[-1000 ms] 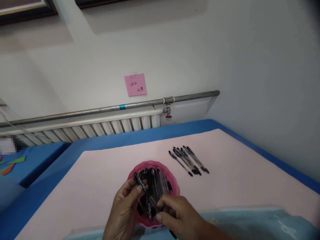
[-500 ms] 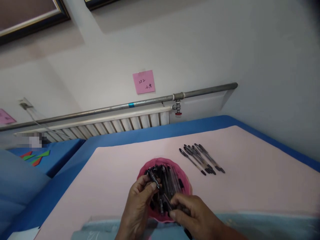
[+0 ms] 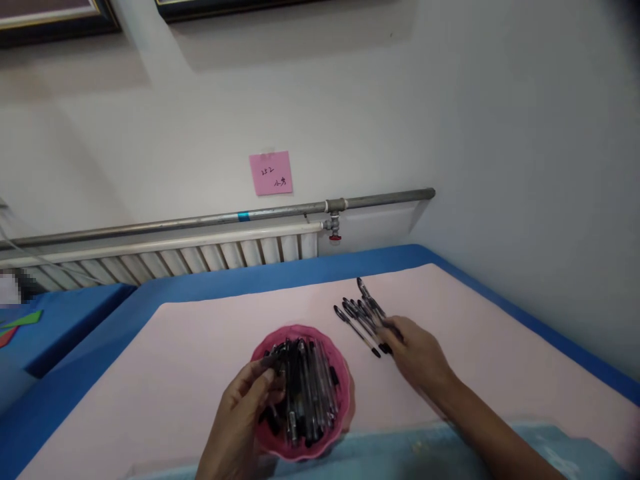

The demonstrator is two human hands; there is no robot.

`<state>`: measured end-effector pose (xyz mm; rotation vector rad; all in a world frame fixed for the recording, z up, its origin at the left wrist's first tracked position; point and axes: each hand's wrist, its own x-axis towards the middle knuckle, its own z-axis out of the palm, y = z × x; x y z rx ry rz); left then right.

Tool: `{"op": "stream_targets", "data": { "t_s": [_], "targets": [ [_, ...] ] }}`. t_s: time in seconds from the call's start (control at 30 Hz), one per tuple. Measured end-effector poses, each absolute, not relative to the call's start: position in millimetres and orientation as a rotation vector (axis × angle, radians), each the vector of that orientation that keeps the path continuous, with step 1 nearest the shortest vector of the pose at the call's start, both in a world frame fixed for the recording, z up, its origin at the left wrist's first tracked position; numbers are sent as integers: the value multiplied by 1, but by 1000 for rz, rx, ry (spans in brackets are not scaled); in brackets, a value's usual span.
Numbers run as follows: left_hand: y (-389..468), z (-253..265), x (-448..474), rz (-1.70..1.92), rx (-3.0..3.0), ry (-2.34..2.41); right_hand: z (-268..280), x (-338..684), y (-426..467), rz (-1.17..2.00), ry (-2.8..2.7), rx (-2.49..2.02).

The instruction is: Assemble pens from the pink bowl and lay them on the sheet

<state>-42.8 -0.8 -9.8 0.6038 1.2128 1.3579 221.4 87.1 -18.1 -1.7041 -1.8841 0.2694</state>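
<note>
My right hand [image 3: 417, 350] reaches over the pink sheet to a loose row of pens. Its fingers close on a pen [image 3: 367, 293] that slants up and left from the fingertips, beside the laid-out black-capped pens [image 3: 356, 327]. My left hand [image 3: 245, 400] is at the left rim of a pink bowl [image 3: 345, 400]. Thumb and fingers pinch a small dark piece, blurred, and I cannot tell its kind. Many clear and black pens [image 3: 307, 387] fill the bowl, lying mostly lengthwise.
A pink sheet [image 3: 200, 353] covers the blue table [image 3: 280, 270]. A light blue cloth [image 3: 380, 457] lies along the near edge. Behind are a radiator [image 3: 225, 255], a metal pipe [image 3: 190, 223] and a pink note [image 3: 271, 173]. Flat coloured pieces [image 3: 25, 320] lie at far left.
My right hand has moved from over the bowl, rightward and away, to the row of pens, with a pen in it. My left hand stays by the bowl. The view has shifted right.
</note>
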Motion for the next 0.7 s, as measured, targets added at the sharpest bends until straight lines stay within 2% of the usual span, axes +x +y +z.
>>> {"op": "stream_targets", "data": {
  "t_s": [0.2,0.43,0.53,0.7],
  "targets": [
    [-1,-2,-46,1401,642,1284,-29,239,103,139,-1984,-1811],
    [1,-1,-54,1450,833,1419,-29,229,99,34,-2057,-1714],
    [1,-6,-52,1367,991,1499,-24,211,83,76,-2085,-1552],
    [3,-21,-44,1219,1418,1736,-19,171,50,310,-2209,-1020]
  ]
}}
